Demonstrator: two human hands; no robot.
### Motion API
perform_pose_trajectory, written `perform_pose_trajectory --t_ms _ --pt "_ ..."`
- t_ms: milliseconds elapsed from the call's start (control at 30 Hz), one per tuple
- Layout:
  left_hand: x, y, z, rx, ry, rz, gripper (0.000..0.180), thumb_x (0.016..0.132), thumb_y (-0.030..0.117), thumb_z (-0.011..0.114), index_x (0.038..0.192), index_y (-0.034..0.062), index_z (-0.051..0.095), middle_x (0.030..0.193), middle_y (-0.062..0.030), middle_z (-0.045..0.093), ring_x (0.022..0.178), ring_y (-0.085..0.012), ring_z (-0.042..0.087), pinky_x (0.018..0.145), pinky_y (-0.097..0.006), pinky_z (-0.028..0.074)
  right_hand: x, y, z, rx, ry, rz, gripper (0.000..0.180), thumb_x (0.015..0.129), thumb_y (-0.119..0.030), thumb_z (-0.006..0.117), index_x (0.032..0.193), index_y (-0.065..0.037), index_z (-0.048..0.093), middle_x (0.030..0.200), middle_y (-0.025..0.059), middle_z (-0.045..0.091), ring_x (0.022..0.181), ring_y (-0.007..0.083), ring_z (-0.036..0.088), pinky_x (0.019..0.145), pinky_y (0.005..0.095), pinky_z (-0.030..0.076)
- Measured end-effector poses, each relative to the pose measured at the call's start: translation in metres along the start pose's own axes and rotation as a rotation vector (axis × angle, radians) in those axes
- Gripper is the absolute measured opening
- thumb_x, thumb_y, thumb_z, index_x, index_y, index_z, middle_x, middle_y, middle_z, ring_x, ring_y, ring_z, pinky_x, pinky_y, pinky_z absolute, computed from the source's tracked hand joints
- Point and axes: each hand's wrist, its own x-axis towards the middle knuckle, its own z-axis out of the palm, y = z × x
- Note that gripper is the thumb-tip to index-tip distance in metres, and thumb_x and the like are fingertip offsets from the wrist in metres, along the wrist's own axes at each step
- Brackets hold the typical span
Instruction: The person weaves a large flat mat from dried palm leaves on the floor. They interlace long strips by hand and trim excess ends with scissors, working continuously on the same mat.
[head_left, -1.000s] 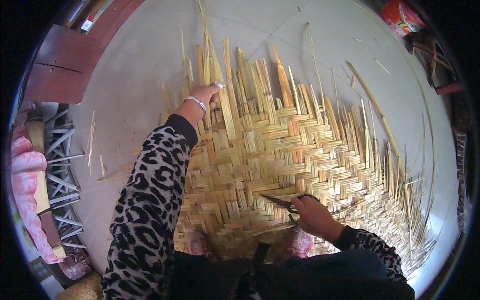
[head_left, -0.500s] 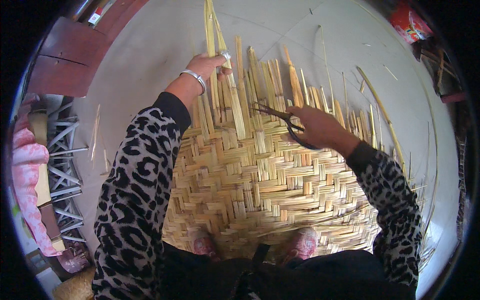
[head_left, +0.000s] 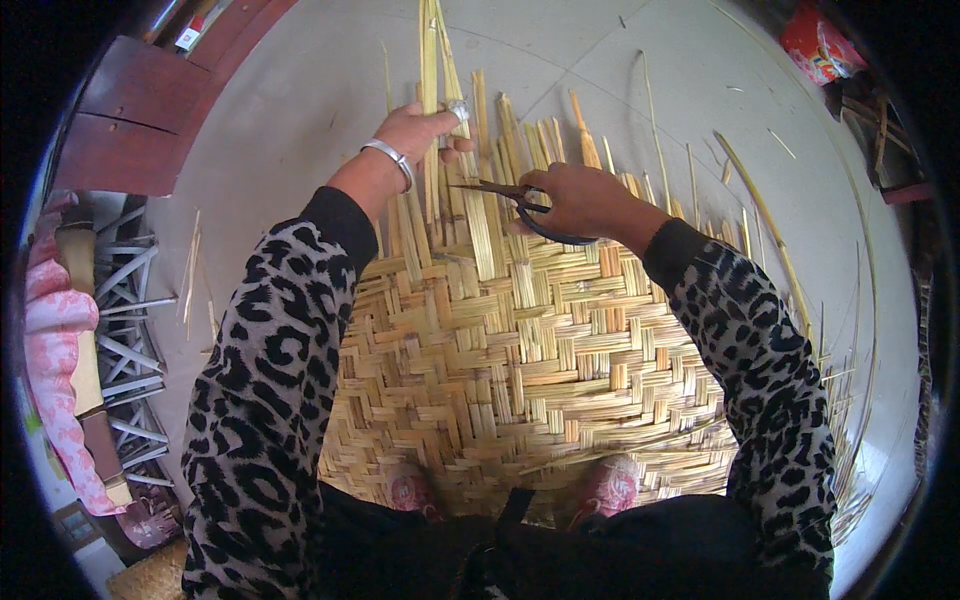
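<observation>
My left hand [head_left: 422, 137] is closed around a few long, flat, pale-yellow strips [head_left: 430, 60] that rise from the far edge of a woven mat [head_left: 520, 370]. White wrapping shows on one of its fingers, and a silver bangle [head_left: 390, 158] circles the wrist. My right hand [head_left: 585, 203] grips dark scissors [head_left: 520, 198]. Their blades point left and reach the held strips just below my left hand; whether they touch cannot be made out. Several uneven strip ends [head_left: 590, 140] stick out beyond the weave near the scissors.
My feet in pink shoes [head_left: 607, 485] stand on the mat. Loose strips [head_left: 765, 225] lie on the grey floor [head_left: 300, 90] at the right. A reddish-brown cabinet [head_left: 125, 115], a folded rack of pale bars [head_left: 130, 350] and pink cloth [head_left: 62, 320] line the left.
My right hand has moved left and slightly away from me, bringing the scissors over to the strips in my left hand. The left hand keeps its hold, almost unmoved.
</observation>
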Motion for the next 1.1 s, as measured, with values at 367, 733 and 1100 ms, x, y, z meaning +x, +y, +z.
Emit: perform_pose_trajectory --t_ms 367,733,1100 --pt "-0.001 -0.003 0.001 0.002 0.004 -0.021 0.025 0.093 0.022 0.063 0.109 0.0026 0.059 0.101 -0.0136 0.068 0.079 -0.0164 0.066 0.058 -0.025 0.05 0.012 -0.009 -0.007 -0.166 0.106 -0.074 0.042 0.083 -0.05 0.063 0.091 -0.009 0.07 0.075 0.0154 0.067 0.074 0.0365 0.067 0.065 0.0468 0.053" --pt "-0.033 0.0 -0.047 0.753 0.182 0.149 0.048 0.087 0.044 0.066 0.1 -0.0027 0.063 0.079 -0.0089 0.065 0.066 -0.0139 0.06 0.061 -0.03 0.05 -0.103 -0.003 0.04 -0.187 -0.017 0.157 0.036 0.084 -0.04 0.064 0.099 -0.008 0.062 0.075 0.0145 0.066 0.072 0.0353 0.066 0.063 0.0492 0.052" --pt "-0.101 -0.039 -0.065 0.576 0.077 -0.141 0.036 0.093 0.035 0.059 0.095 0.0008 0.069 0.072 -0.0043 0.066 0.059 -0.014 0.061 0.056 -0.027 0.05 -0.199 -0.013 0.082 -0.119 0.137 0.029 0.047 0.079 -0.017 0.069 0.122 -0.01 0.055 0.111 0.0148 0.059 0.101 0.0335 0.059 0.083 0.0432 0.05"
